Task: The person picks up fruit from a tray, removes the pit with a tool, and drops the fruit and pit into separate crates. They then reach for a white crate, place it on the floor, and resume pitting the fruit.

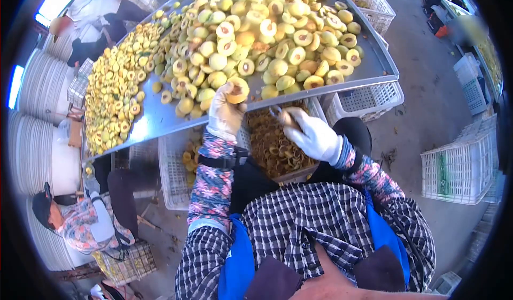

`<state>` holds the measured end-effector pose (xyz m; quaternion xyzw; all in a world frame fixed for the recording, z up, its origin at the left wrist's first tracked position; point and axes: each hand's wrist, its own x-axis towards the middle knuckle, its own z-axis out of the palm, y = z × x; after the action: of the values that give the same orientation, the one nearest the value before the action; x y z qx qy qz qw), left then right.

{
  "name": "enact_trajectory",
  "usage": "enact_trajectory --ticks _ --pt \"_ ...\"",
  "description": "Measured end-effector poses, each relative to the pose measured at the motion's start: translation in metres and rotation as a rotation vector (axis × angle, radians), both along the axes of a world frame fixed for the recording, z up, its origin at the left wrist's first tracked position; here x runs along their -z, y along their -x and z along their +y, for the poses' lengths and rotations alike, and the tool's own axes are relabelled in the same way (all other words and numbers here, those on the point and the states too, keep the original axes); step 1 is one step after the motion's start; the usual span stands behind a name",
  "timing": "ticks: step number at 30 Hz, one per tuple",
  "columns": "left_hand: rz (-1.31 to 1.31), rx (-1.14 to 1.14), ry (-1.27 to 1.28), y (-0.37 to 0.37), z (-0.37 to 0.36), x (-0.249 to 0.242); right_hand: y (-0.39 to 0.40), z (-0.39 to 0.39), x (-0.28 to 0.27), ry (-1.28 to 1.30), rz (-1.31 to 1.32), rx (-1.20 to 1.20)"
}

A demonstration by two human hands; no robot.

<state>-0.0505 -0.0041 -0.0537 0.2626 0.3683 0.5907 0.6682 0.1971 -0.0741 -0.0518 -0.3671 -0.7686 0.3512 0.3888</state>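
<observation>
My left hand [226,113], in a white glove, is closed around a yellow peach half [238,90], its brown hollow facing up, at the front rim of the metal table [256,103]. My right hand [315,138], also gloved, grips a small coring tool [284,117] with a wooden-looking handle and a curved metal end. The tool points toward the peach half but stays apart from it. A large heap of halved peaches [218,62] lies just beyond my left hand. Under my hands, a crate [299,175] holds brown rings and scraps [275,145].
Smaller yellow pieces [109,91] cover the table's left side. White crates [363,101] stand under its right end, with another crate [458,161] farther right. A co-worker [91,220] sits at the left on a crate. Stacked white tubs [40,150] line the left wall.
</observation>
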Motion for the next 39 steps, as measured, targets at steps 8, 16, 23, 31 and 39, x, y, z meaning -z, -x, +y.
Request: enact_trajectory --ticks 8,16,23,31,39 --pt "-0.342 -0.177 -0.044 -0.057 -0.037 0.004 0.044 0.01 -0.004 -0.199 -0.103 0.095" --pt "-0.237 -0.173 -0.151 -0.069 -0.046 -0.008 0.039 0.005 -0.007 -0.418 -0.167 0.189" --pt "0.142 -0.26 -0.233 -0.067 -0.046 -0.001 0.034 0.004 -0.016 -0.372 -0.338 0.136" --pt "0.256 -0.174 -0.11 -0.061 -0.038 0.022 0.019 0.004 -0.003 -0.272 -0.448 0.026" --pt "0.441 -0.021 -0.021 -0.058 -0.036 0.023 0.013 0.019 0.013 -0.073 -0.41 -0.154"
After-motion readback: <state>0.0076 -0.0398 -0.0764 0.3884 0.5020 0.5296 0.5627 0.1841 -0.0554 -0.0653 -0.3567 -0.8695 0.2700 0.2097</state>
